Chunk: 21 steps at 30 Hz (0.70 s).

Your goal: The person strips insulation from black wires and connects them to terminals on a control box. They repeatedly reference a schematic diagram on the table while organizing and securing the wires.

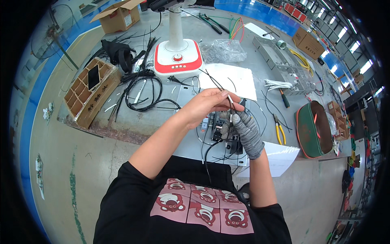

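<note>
My bare left hand is closed in a pinch on a few thin black wires, whose loose ends stick up to the far left. A short white sleeve shows on the wires between my fingers. My right hand, in a grey knit glove, is closed on the same wires just below, with thumb and fingers together. Beneath both hands lies a grey metal mounting plate bearing black electrical components and several loose black wires. My hands partly hide the components.
A white-and-red fan base stands beyond the plate. A compartmented box with a phone and coiled black cable lie left. To the right are yellow-handled pliers, a screwdriver, a green bin and a grey enclosure.
</note>
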Available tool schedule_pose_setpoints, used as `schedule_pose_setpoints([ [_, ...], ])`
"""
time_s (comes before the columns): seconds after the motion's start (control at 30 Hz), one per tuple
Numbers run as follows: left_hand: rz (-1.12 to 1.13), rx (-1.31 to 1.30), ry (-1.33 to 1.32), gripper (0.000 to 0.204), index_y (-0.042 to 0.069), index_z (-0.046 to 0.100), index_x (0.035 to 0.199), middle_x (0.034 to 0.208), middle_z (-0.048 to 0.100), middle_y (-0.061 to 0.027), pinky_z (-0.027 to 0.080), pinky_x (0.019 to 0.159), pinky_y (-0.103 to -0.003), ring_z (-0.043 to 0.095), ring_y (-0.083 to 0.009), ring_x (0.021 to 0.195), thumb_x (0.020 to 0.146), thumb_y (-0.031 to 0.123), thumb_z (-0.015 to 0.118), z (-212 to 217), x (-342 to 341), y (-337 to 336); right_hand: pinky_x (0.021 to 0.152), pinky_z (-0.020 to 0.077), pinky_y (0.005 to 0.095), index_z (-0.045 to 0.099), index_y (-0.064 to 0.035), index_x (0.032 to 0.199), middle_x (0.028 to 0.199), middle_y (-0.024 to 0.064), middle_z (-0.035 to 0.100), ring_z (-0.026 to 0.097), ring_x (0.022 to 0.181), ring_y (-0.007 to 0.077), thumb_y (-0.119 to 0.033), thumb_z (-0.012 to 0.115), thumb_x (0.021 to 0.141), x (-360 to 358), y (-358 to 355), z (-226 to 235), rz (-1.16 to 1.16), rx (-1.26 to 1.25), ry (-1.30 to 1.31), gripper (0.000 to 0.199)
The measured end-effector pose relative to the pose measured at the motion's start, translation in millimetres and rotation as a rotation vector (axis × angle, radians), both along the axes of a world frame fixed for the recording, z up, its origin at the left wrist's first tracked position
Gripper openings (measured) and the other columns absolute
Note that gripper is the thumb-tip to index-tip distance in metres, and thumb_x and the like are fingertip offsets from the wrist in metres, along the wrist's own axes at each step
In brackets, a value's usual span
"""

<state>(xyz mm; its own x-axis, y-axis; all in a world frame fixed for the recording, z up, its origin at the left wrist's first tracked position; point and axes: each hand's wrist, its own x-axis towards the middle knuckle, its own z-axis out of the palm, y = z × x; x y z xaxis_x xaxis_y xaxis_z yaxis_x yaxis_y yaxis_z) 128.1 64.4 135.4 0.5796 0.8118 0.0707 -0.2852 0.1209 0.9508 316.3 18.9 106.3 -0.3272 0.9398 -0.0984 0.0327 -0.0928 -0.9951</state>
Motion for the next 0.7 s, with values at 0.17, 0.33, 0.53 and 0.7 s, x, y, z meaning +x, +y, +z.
schedule_pose_setpoints([
  [0.17,0.025,-0.033,-0.087,0.036,0.002,0.057,0.107,0.106,0.066,-0.0145,0.042,0.095,-0.034,0.061,-0.0194,0.101,0.101,0.031,0.036,0,6,-2,0.064,0.0484,0.0204,0.062,-0.0039,0.116,0.081,0.0006,0.065,0.06,0.07,0.0076,-0.024,0.053,0.096,-4,0,1,-0.018,0.006,0.145,0.03],
  [0.33,0.077,-0.044,-0.088,0.036,0.001,0.054,0.108,0.107,0.065,-0.0182,0.047,0.093,-0.036,0.063,-0.0242,0.103,0.103,0.029,0.032,2,5,-3,0.064,0.0495,0.0228,0.064,-0.0016,0.111,0.083,0.0031,0.066,0.062,0.071,0.0102,-0.026,0.054,0.096,0,-3,10,0.097,-0.068,0.149,0.031],
  [0.53,0.093,-0.076,-0.175,0.032,0.001,0.053,0.104,0.101,0.066,-0.0164,0.051,0.087,-0.035,0.065,-0.0249,0.098,0.102,0.027,0.035,7,6,-4,0.063,0.0493,0.0222,0.064,-0.0026,0.112,0.084,0.0024,0.066,0.06,0.069,0.01,-0.028,0.06,0.092,-2,-4,5,0.008,-0.045,0.154,0.032],
  [0.7,0.41,-0.123,-0.383,0.014,0.003,0.05,0.097,0.074,0.055,-0.0044,0.049,0.065,-0.027,0.059,-0.0151,0.066,0.098,0.015,0.043,2,-3,11,0.075,0.046,0.0235,0.057,-0.0045,0.124,0.096,0.001,0.061,0.055,0.084,0.008,-0.036,0.058,0.093,5,-6,0,0.203,0.015,0.062,0.045],
])
